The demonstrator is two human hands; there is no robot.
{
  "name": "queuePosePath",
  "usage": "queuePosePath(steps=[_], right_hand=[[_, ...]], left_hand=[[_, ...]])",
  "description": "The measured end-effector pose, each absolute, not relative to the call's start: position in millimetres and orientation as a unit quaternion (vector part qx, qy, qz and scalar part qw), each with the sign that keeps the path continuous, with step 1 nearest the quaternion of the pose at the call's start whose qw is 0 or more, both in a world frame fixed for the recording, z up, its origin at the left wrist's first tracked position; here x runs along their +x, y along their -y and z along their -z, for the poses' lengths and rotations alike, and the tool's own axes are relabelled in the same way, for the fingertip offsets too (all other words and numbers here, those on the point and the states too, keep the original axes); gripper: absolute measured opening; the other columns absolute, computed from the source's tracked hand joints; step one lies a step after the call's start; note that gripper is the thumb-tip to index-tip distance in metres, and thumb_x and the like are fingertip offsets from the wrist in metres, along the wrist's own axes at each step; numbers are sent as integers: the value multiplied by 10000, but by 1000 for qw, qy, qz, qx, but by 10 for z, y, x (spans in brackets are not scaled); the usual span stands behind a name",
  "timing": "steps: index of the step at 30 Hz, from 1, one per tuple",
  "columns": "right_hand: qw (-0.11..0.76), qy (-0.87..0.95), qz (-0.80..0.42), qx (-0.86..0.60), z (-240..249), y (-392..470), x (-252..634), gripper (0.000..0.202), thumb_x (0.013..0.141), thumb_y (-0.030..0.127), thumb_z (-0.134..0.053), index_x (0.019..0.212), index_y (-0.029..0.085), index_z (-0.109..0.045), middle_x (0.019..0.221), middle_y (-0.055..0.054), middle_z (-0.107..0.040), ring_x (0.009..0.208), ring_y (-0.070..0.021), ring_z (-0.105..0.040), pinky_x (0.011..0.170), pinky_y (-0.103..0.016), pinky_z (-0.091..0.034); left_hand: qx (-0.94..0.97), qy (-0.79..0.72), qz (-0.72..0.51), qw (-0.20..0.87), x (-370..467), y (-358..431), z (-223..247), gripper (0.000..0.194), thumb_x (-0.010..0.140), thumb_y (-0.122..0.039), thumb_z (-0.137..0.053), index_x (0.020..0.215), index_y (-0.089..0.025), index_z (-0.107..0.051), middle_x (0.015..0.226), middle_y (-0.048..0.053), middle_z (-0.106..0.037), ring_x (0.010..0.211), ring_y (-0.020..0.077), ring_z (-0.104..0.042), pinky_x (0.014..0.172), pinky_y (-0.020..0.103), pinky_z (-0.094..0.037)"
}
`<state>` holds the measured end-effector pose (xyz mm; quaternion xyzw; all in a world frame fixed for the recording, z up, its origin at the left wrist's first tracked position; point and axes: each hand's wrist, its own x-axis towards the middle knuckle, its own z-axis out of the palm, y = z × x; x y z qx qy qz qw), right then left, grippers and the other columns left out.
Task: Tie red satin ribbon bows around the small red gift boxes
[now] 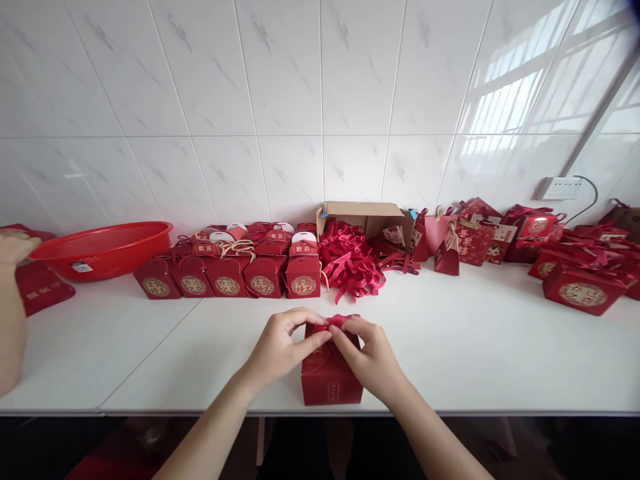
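A red gift box (332, 383) stands upright at the front of the table, with a bright red ribbon (338, 321) at its top. My left hand (287, 341) reaches in from the left, its thumb and fingers pinching the ribbon. From the other side my right hand (367, 343) pinches the same ribbon, and the two thumbs nearly meet over the box. The fingers partly cover the ribbon, so its knot or bow cannot be made out clearly.
Red boxes (233, 277) line the wall side. Beside them ribbons (350, 260) spill from a cardboard carton (365, 210). A red basin (105, 247) stands left, near another person's arm (11, 320). Decorated bags (475, 233) and ribboned boxes (583, 290) occupy the right.
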<state>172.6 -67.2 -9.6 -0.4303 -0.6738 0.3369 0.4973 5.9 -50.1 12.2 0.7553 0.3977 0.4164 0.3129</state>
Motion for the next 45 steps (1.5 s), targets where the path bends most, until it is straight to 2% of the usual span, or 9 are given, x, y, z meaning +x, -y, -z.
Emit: queuePosePath(steps=[7, 11, 15, 23, 29, 32, 36, 41, 45], right_hand=[[579, 600, -345, -431, 155, 680, 1659, 218, 818, 321, -562, 922, 239, -389, 594, 61, -548, 525, -126, -487, 540, -245, -389], [559, 639, -299, -436, 136, 690, 1677, 58, 848, 283, -521, 857, 227, -512, 675, 7, -620, 591, -141, -554, 588, -257, -441], [526, 687, -248, -436, 106, 735, 1716, 180, 869, 286, -507, 876, 209, -669, 858, -69, -658, 728, -181, -603, 674, -294, -485], [509, 667, -238, -489, 126, 775, 1727, 186, 834, 263, -543, 761, 192, -699, 1052, -129, -571, 903, -235, -600, 768, -363, -498], [433, 648, -426, -459, 55, 725, 1781, 290, 834, 409, -564, 669, 194, -669, 1200, -125, -573, 1348, -301, -283, 1029, -447, -320], [430, 625, -491, -427, 61, 700, 1800, 334, 818, 476, -576, 672, 194, -678, 1199, -119, -588, 1385, -283, -219, 1041, -427, -299], [474, 564, -518, -434, 110, 687, 1818, 352, 778, 522, -611, 701, 186, -687, 1401, -105, -428, 1373, -292, -253, 1015, -409, -330], [476, 561, -518, -436, 99, 720, 1842, 373, 769, 543, -612, 694, 189, -698, 1313, -109, -512, 1374, -276, -239, 1015, -384, -327], [466, 563, -522, -439, 62, 734, 1886, 414, 788, 562, -569, 726, 182, -720, 1309, -104, -518, 1302, -295, -360, 1012, -391, -331]], left_hand=[[761, -397, -443, 259, 94, 625, 61, 82, 855, -249, -555, 794, -205, -588, 911, 38, -708, 973, 198, -655, 875, 309, -494], [769, -400, -438, 238, 116, 631, 26, 74, 824, -215, -571, 767, -208, -524, 856, 22, -679, 914, 186, -653, 822, 294, -499], [765, -413, -442, 220, 119, 592, 32, 78, 822, -176, -528, 752, -206, -512, 821, 21, -666, 837, 171, -646, 781, 288, -501], [750, -419, -465, 214, 160, 659, 17, 119, 791, -129, -526, 718, -213, -484, 826, 15, -684, 846, 171, -660, 779, 284, -507], [717, -429, -490, 248, 230, 694, 63, 132, 826, -166, -527, 729, -211, -449, 799, 17, -657, 798, 160, -654, 758, 288, -520], [696, -404, -529, 268, 270, 642, 101, 81, 839, -200, -541, 825, -212, -462, 815, 12, -610, 809, 153, -639, 779, 294, -531], [697, -385, -558, 235, 263, 632, 78, 51, 838, -203, -549, 853, -205, -500, 866, 23, -568, 864, 152, -612, 832, 312, -532], [771, -407, -457, 177, 238, 691, 12, 124, 777, -167, -631, 895, -197, -652, 887, 42, -673, 861, 180, -637, 806, 311, -521], [764, -414, -451, 207, 221, 625, 43, 116, 772, -152, -651, 843, -203, -726, 906, 48, -721, 887, 182, -659, 842, 299, -516]])
